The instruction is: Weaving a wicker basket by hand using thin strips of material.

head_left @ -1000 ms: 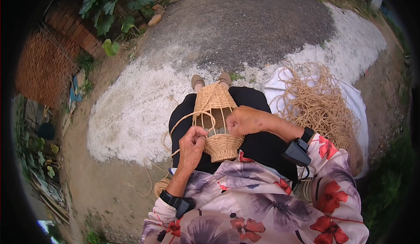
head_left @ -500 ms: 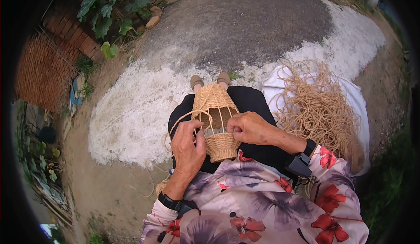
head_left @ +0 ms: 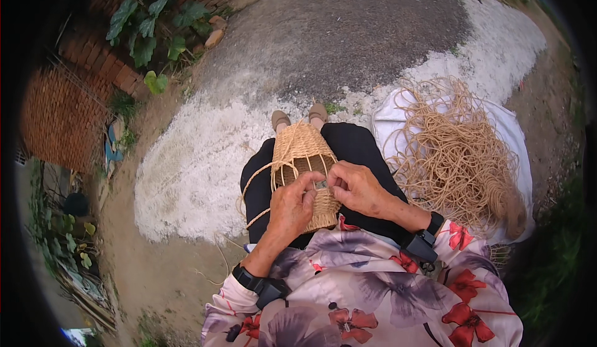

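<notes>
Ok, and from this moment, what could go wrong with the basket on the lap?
Both the left hand and right hand are at the basket's open gap, where the thin bare uprights might bend if pulled unevenly. The loose loop of cord at the basket's left could snag. The basket seems to rest only on the dark trousers, so it may roll or slip.

Woven basket looked rough and matt, of plant-like fibre. Cord heap was likewise dull. Floral shirt was smooth, faintly shiny cloth.
</notes>
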### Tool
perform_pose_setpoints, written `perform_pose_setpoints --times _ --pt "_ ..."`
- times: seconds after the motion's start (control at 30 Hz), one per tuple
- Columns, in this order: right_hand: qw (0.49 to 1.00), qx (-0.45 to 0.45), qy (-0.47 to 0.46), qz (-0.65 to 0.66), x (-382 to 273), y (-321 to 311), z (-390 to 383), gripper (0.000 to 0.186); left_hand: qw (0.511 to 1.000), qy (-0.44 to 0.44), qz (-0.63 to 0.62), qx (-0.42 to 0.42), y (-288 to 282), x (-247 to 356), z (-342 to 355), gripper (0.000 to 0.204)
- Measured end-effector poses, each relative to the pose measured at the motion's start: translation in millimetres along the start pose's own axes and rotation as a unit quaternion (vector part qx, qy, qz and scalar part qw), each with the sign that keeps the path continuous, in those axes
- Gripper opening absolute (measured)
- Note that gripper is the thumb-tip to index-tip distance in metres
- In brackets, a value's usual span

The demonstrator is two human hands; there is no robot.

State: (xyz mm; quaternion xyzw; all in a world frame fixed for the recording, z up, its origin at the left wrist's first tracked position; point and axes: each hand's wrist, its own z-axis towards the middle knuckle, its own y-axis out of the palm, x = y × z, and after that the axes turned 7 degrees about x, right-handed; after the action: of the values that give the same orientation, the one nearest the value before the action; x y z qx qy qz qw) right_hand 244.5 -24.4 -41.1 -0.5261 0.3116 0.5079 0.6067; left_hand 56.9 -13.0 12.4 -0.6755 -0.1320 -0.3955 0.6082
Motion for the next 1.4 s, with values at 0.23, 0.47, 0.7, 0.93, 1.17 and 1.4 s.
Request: perform_pose_setpoints --times 0.23,0.47,0.7,0.93,1.17,1.4 --pt "0.992 0.033 -0.071 -0.102 -12.6 6.8 -11.2 0.014 0.999 0.007 -0.024 0.041 5.3 -6.0 -0.5 0.031" --pt "0.979 0.058 -0.124 -0.149 -13.3 15.7 -10.0 0.015 0.999 -0.038 -0.017 0.015 2.4 -2.8 0.9 0.029" --pt "0.985 0.06 -0.086 -0.141 -15.9 13.7 -17.3 0.013 0.999 -0.023 -0.009 0.026 5.7 -5.5 -1.3 0.03" --pt "0.994 0.037 0.005 -0.102 -21.1 16.7 -8.0 0.01 0.999 -0.038 0.002 0.008 2.8 -3.1 -0.1 0.031" --pt "0.996 -0.023 0.03 -0.075 -12.6 9.8 0.3 0.009 0.996 0.036 0.077 0.001 1.9 -3.8 -8.5 0.034" --pt "0.995 -0.044 0.001 -0.094 -12.9 6.7 -0.2 0.013 0.994 0.06 0.091 0.014 0.7 -1.4 -10.6 0.034"
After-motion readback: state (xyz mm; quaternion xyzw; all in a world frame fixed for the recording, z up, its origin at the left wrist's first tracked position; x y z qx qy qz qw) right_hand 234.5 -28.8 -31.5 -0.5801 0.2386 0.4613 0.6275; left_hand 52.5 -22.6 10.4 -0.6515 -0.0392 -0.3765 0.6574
